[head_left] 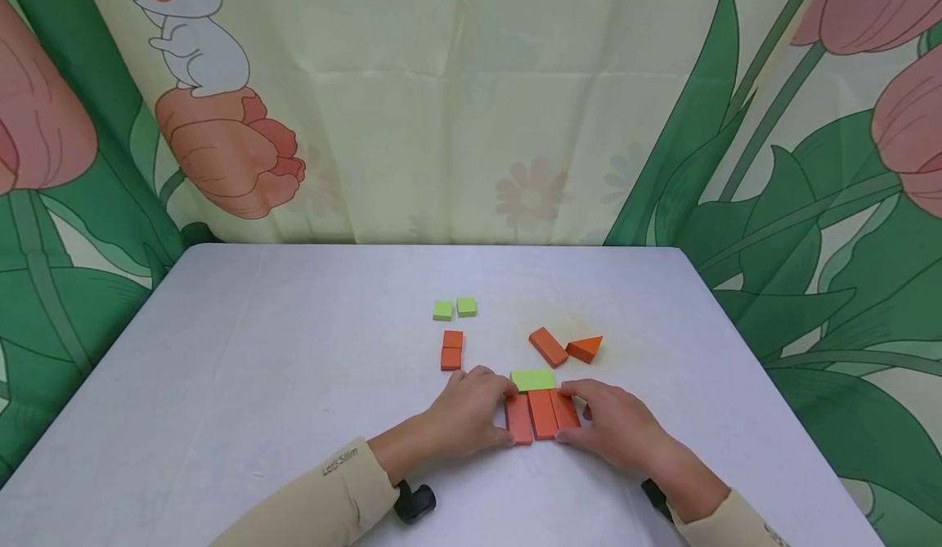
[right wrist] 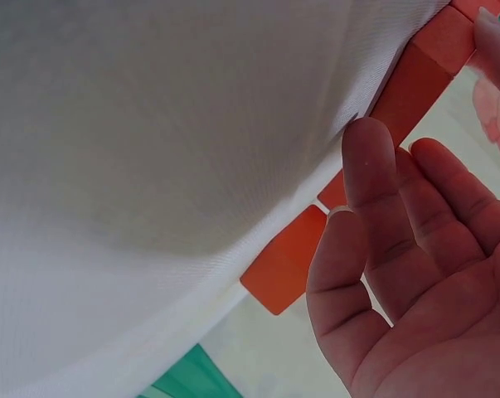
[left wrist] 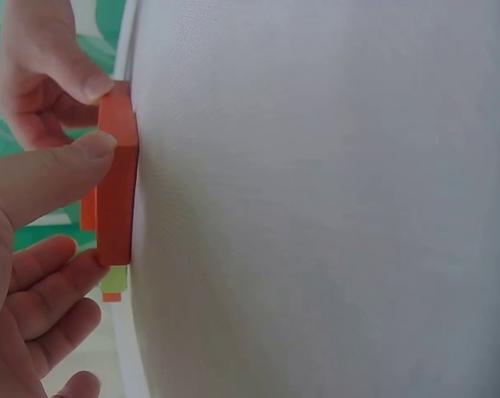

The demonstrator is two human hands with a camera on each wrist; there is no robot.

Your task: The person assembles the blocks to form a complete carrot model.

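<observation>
Three orange-red rectangular blocks lie side by side on the white table. My left hand pinches the left block lengthwise, thumb on its near end and fingers at its far end. A narrow gap shows between it and the middle block. From the other side, my right hand holds the right block, which lies against the middle one; its thumb is at the near end. Behind the row sits a light green rectangular block. The left wrist view shows the left block's long side.
Behind the row lie an orange-red block and an orange triangular block. Further left are two small orange-red blocks end to end and two green blocks. A printed curtain hangs beyond the table.
</observation>
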